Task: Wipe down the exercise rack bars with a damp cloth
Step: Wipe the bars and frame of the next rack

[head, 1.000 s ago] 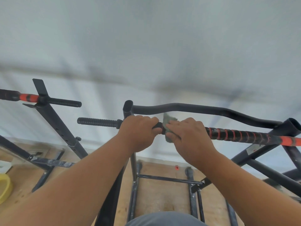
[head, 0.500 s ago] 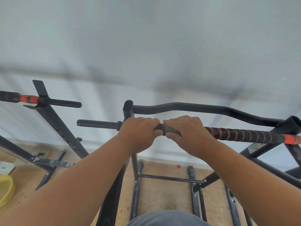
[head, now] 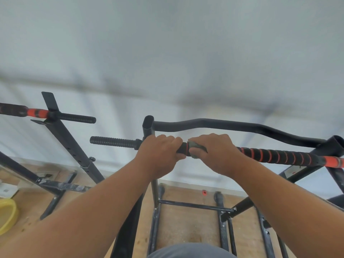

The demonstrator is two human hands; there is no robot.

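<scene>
The grey cloth (head: 195, 147) is mostly hidden under the right hand (head: 214, 153), whose fingers curl round it on the foam-gripped bar (head: 279, 155); the left hand (head: 158, 155) grips the same bar just beside it

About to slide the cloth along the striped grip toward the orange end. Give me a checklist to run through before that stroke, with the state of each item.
1. Cloth wrapped on the bar: ok, the right hand grips it around the striped grip bar.
2. Bar steadied: ok, the left hand grips the bar just left of the cloth.
3. Path to the right free: ok, nothing sits on the grip up to the orange end.
4. Hands clear of each other: ok, a short bare stretch of bar shows between them.
5. Cloth damp enough: cannot tell.
6. Curved top bar already wiped: cannot tell.
</scene>
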